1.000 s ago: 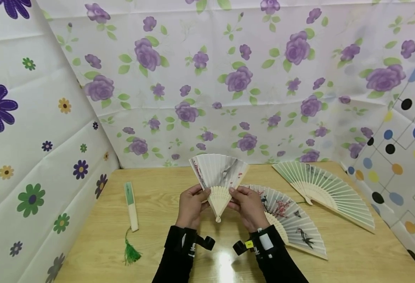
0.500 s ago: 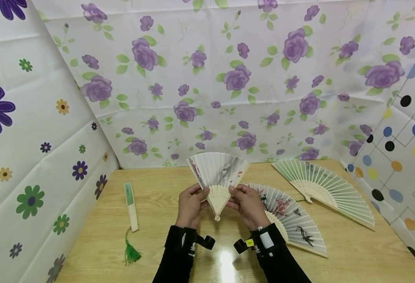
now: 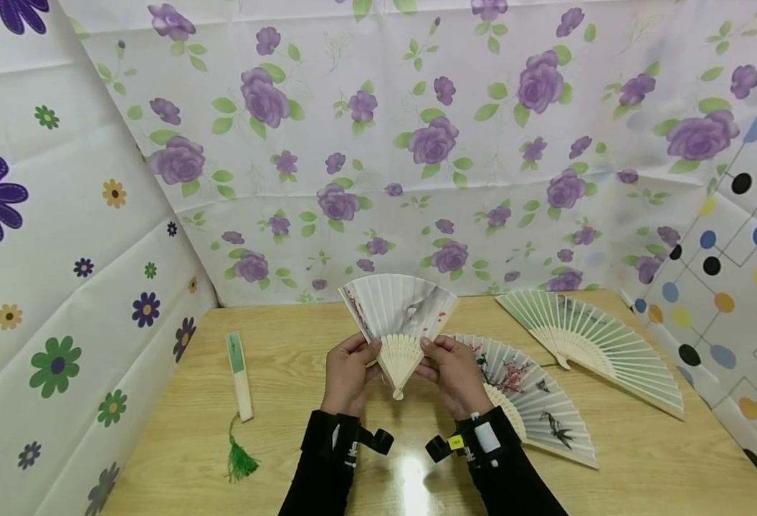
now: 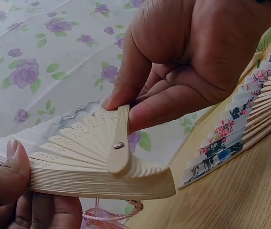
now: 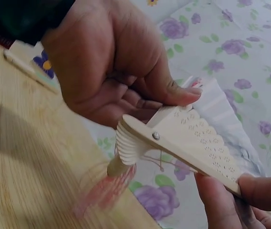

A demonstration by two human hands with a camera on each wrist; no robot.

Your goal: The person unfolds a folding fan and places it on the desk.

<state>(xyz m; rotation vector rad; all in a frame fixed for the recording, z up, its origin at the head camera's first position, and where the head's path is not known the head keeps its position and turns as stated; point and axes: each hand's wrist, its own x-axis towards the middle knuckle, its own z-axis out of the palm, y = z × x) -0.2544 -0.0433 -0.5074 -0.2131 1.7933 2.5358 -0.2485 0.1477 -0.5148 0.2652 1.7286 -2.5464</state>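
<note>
A partly spread folding fan point(image 3: 399, 304) with white painted pleats and pale pierced ribs is held up over the table. My left hand point(image 3: 348, 374) pinches its left edge, thumb on the near side. On the opposite edge, my right hand point(image 3: 454, 374) pinches the outer guard stick. In the right wrist view the rivet point(image 5: 156, 136) shows at the narrow end of the ribs, and a blurred pink tassel point(image 5: 102, 191) hangs below. A wide-spread white fan point(image 3: 540, 398) with blossoms and birds lies beside my right hand, partly hidden by it.
A spread green fan point(image 3: 601, 347) lies at the back right of the wooden table point(image 3: 288, 330). At the left lies a folded green fan point(image 3: 239, 376) with a green tassel point(image 3: 241, 459). A flowered cloth point(image 3: 378, 143) hangs behind the table.
The held fan has spread slightly wider and risen a little, its two edges moving apart with my hands. The fans on the table stay where they were.
</note>
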